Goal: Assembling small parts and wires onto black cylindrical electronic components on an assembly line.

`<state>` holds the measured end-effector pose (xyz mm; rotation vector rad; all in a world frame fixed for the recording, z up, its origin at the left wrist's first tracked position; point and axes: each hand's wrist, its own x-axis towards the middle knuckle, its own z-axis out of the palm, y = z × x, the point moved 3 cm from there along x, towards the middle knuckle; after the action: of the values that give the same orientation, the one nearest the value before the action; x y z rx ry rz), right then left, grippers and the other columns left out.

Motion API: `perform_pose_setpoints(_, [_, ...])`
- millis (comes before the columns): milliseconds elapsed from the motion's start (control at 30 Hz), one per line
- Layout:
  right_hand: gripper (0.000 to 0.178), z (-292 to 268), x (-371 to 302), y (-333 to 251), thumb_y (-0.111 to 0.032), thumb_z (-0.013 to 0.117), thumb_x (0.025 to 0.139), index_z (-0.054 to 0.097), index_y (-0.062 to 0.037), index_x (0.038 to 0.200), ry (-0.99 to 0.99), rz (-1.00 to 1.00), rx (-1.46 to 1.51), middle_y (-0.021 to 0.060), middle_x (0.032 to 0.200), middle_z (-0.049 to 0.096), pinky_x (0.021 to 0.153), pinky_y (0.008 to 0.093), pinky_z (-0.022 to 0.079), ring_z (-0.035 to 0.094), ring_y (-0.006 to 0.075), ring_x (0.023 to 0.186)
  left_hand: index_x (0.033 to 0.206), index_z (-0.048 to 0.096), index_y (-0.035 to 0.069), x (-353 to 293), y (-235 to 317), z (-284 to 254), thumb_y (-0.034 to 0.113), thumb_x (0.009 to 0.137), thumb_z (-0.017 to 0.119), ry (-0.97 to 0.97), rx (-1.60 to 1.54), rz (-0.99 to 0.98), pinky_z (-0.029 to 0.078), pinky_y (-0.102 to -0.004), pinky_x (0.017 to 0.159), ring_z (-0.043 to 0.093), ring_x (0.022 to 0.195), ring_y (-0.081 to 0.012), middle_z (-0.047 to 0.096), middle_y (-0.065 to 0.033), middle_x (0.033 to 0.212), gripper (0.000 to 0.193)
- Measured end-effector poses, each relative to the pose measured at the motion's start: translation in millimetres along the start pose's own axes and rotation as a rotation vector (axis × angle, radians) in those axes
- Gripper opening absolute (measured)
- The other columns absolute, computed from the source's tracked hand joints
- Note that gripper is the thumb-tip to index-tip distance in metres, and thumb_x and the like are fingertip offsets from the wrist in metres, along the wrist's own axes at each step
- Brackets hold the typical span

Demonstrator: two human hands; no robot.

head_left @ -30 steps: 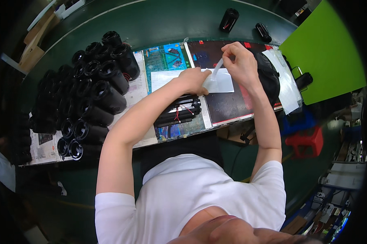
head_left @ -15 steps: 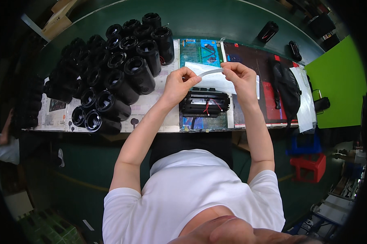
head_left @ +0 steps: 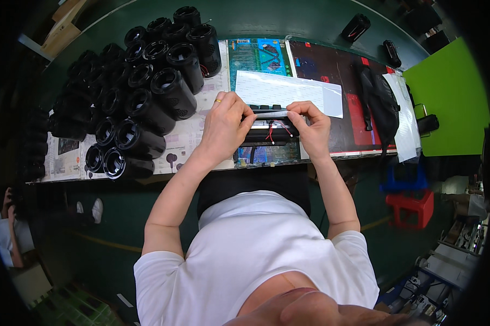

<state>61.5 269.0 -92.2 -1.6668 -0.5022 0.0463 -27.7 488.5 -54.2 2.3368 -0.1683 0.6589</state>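
A narrow pale adhesive-looking strip [head_left: 271,114] is stretched between my two hands. My left hand [head_left: 226,126] pinches its left end, and my right hand [head_left: 313,127] pinches the other. The strip lies over the far part of a black rectangular housing [head_left: 264,137] with thin red wires inside; whether it touches the housing I cannot tell. Both hands hide the housing's ends. Just beyond, a white sheet [head_left: 277,89] marked with fine rows lies on the bench.
Many black cylindrical housings [head_left: 173,92] crowd the bench's left side. To the right are a black bag [head_left: 379,108], white papers [head_left: 402,127] and a bright green panel [head_left: 446,103]. A red stool [head_left: 410,209] stands below; another person's arm shows at far left.
Both hands have come down and nearer with the strip, from over the white sheet to the black housing. The strip was bowed and is now straighter.
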Motion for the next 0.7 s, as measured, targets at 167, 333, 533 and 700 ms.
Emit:
perform_pose_setpoints(167, [0.004, 0.1, 0.8, -5.5, 0.002, 0.074, 0.092, 0.072, 0.0023, 0.096, -0.01, -0.078, -0.069, 0.0082, 0.102, 0.076, 0.089, 0.0294, 0.053, 0.069, 0.0141, 0.097, 0.084, 0.066, 0.001, -1.1, 2.6, 3.0, 0.001, 0.083, 0.081, 0.027, 0.052, 0.054, 0.052, -0.043, 0.072, 0.064, 0.086, -0.0318, 0.062, -0.0112, 0.09, 0.016])
perform_pose_setpoints(333, [0.006, 1.5, 1.5, -13.8, 0.004, 0.075, 0.089, 0.07, 0.0017, 0.093, -0.016, -0.166, -0.159, 0.0102, 0.099, 0.076, 0.086, 0.0316, 0.055, 0.072, 0.0178, 0.094, 0.085, 0.065, 0.002, -3.9, 6.8, 4.5, 0.001, 0.082, 0.082, 0.043, 0.118, 0.079, 0.053, -0.0422, 0.067, 0.067, 0.078, -0.0303, 0.062, -0.01, 0.088, 0.017])
perform_pose_setpoints(533, [0.009, 2.1, 1.3, -20.2, 0.005, 0.076, 0.086, 0.069, -0.0001, 0.089, -0.002, -0.33, -0.307, 0.0116, 0.097, 0.075, 0.081, 0.0328, 0.057, 0.074, 0.0221, 0.09, 0.085, 0.065, 0.004, -4.1, 13.5, 5.9, 0.006, 0.085, 0.082, 0.023, 0.247, 0.102, 0.055, -0.0409, 0.065, 0.068, 0.075, -0.0299, 0.062, -0.0095, 0.088, 0.017])
perform_pose_setpoints(700, [0.011, 2.8, 0.2, -26.0, 0.005, 0.078, 0.084, 0.068, -0.0015, 0.086, 0.042, -0.428, -0.421, 0.0116, 0.092, 0.075, 0.074, 0.035, 0.058, 0.075, 0.0254, 0.085, 0.091, 0.062, 0.002, 0.6, 22.5, 10.5, 0.01, 0.09, 0.077, -0.119, 0.445, 0.094, 0.058, -0.0419, 0.066, 0.071, 0.076, -0.0309, 0.061, -0.0125, 0.089, 0.018])
